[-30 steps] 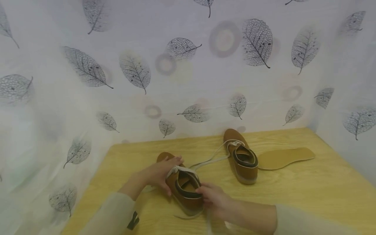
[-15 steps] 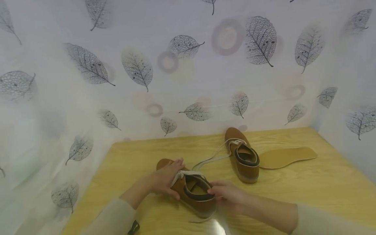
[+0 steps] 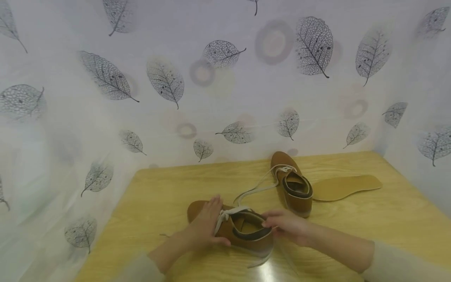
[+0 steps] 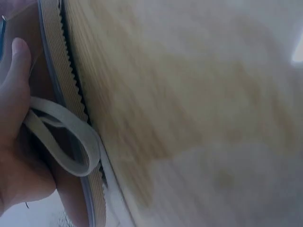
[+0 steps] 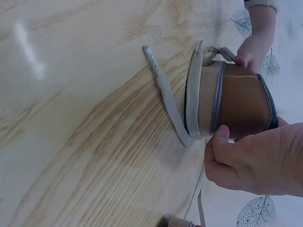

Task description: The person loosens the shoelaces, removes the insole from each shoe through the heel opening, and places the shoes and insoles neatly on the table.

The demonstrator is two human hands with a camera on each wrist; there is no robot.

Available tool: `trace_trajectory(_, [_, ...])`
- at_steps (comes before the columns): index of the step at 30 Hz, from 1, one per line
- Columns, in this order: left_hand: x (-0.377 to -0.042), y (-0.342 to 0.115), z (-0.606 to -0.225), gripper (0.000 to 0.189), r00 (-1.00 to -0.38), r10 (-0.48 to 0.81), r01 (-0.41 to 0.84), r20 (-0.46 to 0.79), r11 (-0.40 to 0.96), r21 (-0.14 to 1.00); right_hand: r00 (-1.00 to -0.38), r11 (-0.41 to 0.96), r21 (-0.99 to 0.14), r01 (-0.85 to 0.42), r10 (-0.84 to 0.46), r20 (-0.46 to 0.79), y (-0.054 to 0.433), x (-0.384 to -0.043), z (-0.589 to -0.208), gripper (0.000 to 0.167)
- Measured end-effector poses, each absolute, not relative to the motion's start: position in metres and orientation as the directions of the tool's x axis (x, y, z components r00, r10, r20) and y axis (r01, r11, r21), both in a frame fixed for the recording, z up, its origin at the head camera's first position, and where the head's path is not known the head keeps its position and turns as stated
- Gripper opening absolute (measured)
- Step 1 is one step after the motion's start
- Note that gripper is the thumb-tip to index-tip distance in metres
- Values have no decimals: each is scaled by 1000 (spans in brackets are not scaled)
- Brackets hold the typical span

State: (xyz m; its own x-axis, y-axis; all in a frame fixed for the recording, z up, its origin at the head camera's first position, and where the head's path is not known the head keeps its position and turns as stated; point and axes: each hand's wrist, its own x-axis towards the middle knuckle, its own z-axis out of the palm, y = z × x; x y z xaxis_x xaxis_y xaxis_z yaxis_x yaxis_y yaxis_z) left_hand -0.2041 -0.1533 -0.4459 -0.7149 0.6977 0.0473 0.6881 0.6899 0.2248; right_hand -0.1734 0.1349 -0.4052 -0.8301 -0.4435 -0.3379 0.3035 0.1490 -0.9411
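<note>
A brown lace-up shoe [image 3: 243, 239] with a dark padded collar lies on the table, toe to the left. My left hand [image 3: 202, 227] rests across its front with straight fingers, and the thumb [image 4: 18, 61] lies along the side in the left wrist view. At the heel end, my right hand [image 3: 290, 225] pinches the collar. Its fingers are bent in the right wrist view, thumb on the brown upper [image 5: 241, 101]. A pale lace [image 3: 235, 210] crosses the shoe's opening. One loose lace end [image 5: 165, 94] trails on the table behind the heel.
A second brown shoe [image 3: 297, 203] stands farther back to the right, and a pale lace [image 3: 258, 191] runs between the two. Next to it lies a tan insole [image 3: 347, 188]. The wooden table [image 3: 352, 223] meets a leaf-patterned curtain [image 3: 246, 98] behind.
Both hands and the shoe have shifted right, and the shoe has turned so that its heel points more to the right. The second shoe and insole have stayed put.
</note>
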Motion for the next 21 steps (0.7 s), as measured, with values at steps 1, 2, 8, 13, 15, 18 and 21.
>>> trace_trajectory(1, [-200, -150, -448, 120, -734, 676, 669, 57, 707, 232, -835, 157, -942, 298, -435, -336, 138, -173, -405, 57])
trace_trajectory(2, [-197, -146, -449, 120, -754, 653, 647, 63, 724, 240, -838, 161, -943, 292, -431, -334, 140, -174, -404, 58])
trace_trajectory(8, [-174, -129, -453, 120, -844, 531, 530, 68, 809, 255, -857, 175, -936, 307, -376, -352, 148, -175, -404, 59])
trace_trajectory(13, [-165, -114, -451, 120, -869, 493, 479, 34, 825, 299, -860, 135, -923, 361, -336, -385, 157, -176, -405, 35])
trace_trajectory(15, [-163, -107, -450, 120, -876, 482, 464, 26, 827, 318, -851, 83, -913, 400, -336, -403, 162, -177, -404, 18])
trace_trajectory(18, [-162, -98, -449, 120, -891, 454, 438, 26, 842, 315, -838, -1, -884, 468, -319, -443, 165, -177, -402, 8])
trace_trajectory(21, [-158, -91, -448, 120, -907, 420, 409, 26, 864, 292, -829, -55, -850, 524, -260, -495, 165, -175, -401, 7])
